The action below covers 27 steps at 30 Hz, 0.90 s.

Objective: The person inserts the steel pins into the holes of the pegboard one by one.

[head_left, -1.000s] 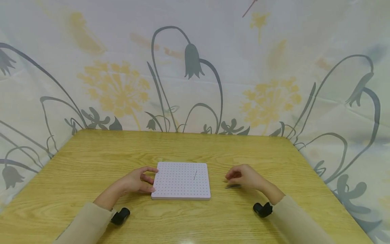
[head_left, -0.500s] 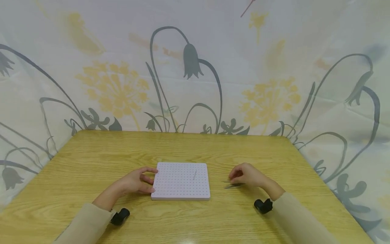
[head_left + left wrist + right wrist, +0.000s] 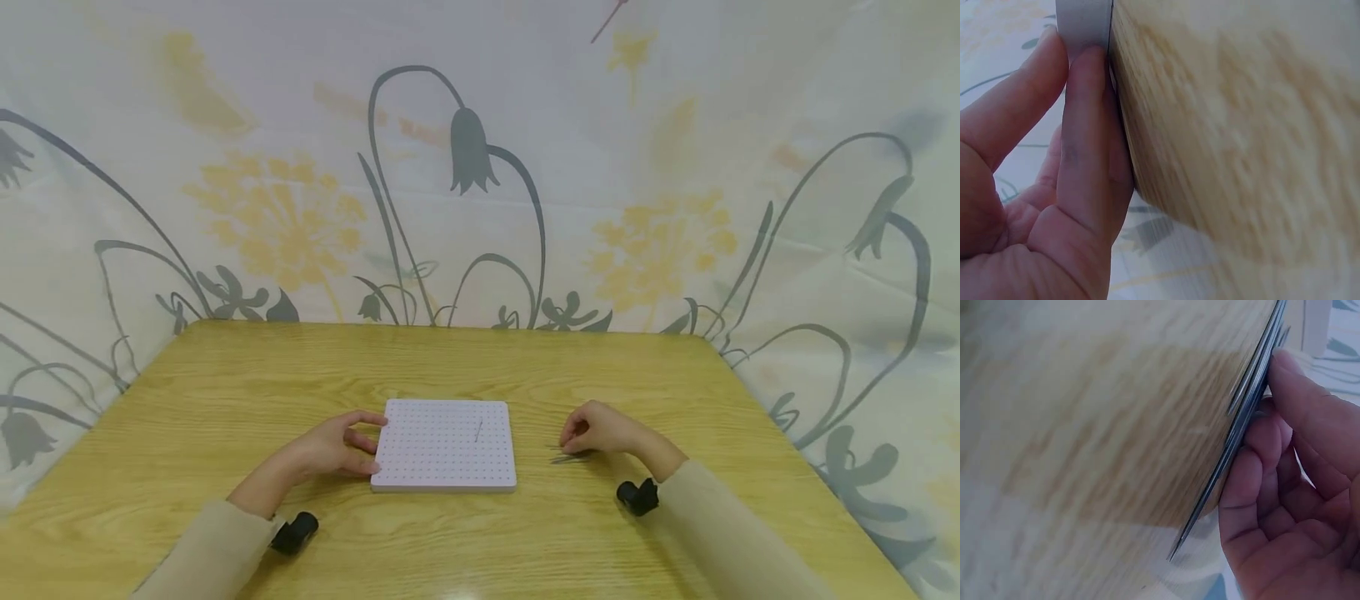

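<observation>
A white board (image 3: 442,483) with rows of small holes lies flat on the table. My left hand (image 3: 333,442) touches its left side with straight fingers, the thumb near the front corner and a finger further back. In the left wrist view those fingertips (image 3: 1088,59) press the board's edge (image 3: 1084,25). One thin metal rod (image 3: 478,431) stands tilted in the board's right part. To the right, my right hand (image 3: 603,427) has its fingertips at a small bundle of thin metal rods (image 3: 564,459). Its thumb and curled fingers pinch at the rods (image 3: 1235,434) in the right wrist view.
The wood-grain table (image 3: 450,542) spreads around the board on all sides. Behind it hangs a pale cloth (image 3: 480,250) printed with flowers. A black wrist camera (image 3: 295,533) sits under each forearm.
My right hand first drew slightly right, away from the board, then shifted a little back left over the rods. The left hand and the board stay in place.
</observation>
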{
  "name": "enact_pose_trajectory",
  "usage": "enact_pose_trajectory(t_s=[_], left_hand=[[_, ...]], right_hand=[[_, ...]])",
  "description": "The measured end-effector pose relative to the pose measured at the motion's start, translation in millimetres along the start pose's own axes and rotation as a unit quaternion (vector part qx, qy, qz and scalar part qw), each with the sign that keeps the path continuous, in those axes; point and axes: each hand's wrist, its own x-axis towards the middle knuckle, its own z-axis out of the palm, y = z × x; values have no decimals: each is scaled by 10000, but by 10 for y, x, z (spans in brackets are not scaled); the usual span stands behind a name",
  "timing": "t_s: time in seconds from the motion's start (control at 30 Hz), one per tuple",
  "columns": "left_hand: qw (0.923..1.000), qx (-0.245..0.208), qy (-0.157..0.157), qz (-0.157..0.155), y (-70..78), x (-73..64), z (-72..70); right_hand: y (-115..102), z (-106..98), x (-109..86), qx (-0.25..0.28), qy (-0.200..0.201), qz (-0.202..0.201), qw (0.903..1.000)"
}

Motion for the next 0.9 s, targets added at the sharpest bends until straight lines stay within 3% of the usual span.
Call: enact_pose_trajectory(t_s=[0.47,0.7,0.9], left_hand=[[9999,74,-14,109,1,-7,-16],[9998,-38,-101,151,-43,-22,5],[9999,32,-79,136,7,-4,8]], right_hand=[[-44,6,33,-211,-399,16,9990],[14,29,13,-16,-434,11,9991],[6,-9,-13,-62,-299,-179,9994]])
